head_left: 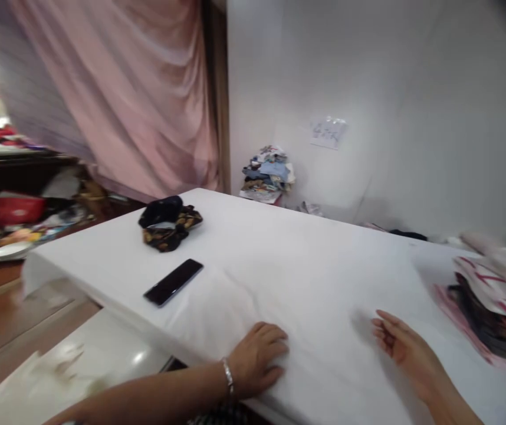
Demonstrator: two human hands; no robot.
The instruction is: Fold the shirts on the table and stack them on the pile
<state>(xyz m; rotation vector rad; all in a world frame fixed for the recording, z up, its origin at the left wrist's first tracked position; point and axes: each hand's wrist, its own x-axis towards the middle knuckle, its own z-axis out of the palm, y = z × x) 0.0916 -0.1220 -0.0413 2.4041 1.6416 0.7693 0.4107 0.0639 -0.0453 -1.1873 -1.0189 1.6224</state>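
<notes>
My left hand (258,356) lies palm down on the white cloth-covered table (306,265) near its front edge, fingers loosely curled and flat, holding nothing; a silver bracelet circles its wrist. My right hand (401,342) hovers just above the cloth to the right, fingers stretched out and apart, empty. A black phone (173,282) rests face up on the cloth to the left of my left hand. Farther back lies a small dark bundle of black and patterned fabric (168,222).
A stack of folded clothes (494,301) sits at the table's right edge. A pile of folded fabrics (267,174) stands by the white wall behind. A pink curtain (138,88) hangs at the back left, with cluttered shelves (9,200) and wooden floor to the left.
</notes>
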